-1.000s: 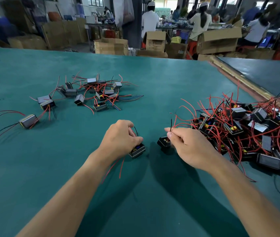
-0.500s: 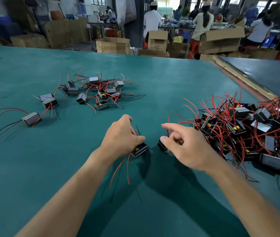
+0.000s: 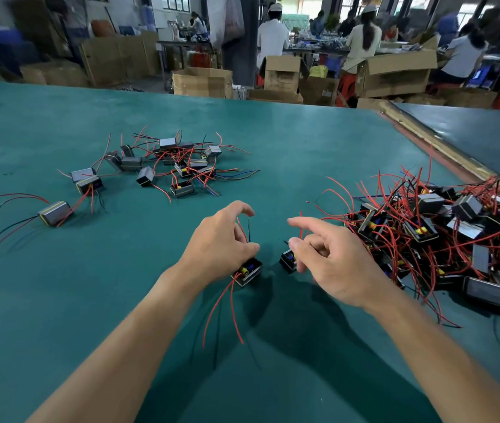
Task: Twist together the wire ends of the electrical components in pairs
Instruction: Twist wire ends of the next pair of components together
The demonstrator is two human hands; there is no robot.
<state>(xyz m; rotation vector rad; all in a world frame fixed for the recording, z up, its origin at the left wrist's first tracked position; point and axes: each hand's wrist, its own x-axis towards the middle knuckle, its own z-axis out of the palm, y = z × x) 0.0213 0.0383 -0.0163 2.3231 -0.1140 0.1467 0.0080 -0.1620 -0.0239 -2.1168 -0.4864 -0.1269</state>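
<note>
Letting go is what marks this moment: 1 second ago the right hand (image 3: 334, 264) pinched a thin black wire upright above the second component (image 3: 287, 260). Now its grip is spread, with the index finger stretched out toward the left, the thumb just above the small black block, and nothing held. That component lies on the green counter (image 3: 90, 300) just near of the right thumb tip, and its wire ends cannot be made out behind the fingers. The left hand (image 3: 221, 242) has hardly shifted; its grip is curled over the held component (image 3: 247, 271), which rests on the counter. 1 red and 1 black upright wires (image 3: 248, 228) stand between thumb and fingers, and 2 red leads (image 3: 221, 306) trail toward the near edge. Judging from this, no twist joins the 2 parts yet. The right hand looks to be re-reaching, probably for the upright ends by the left hand, so the pairing step seems to be restarting rather than finished. A scattered group (image 3: 178, 166) of components lies far left and a dense tangled pile (image 3: 440, 236) sits at the right, so most of the work appears to remain.
</note>
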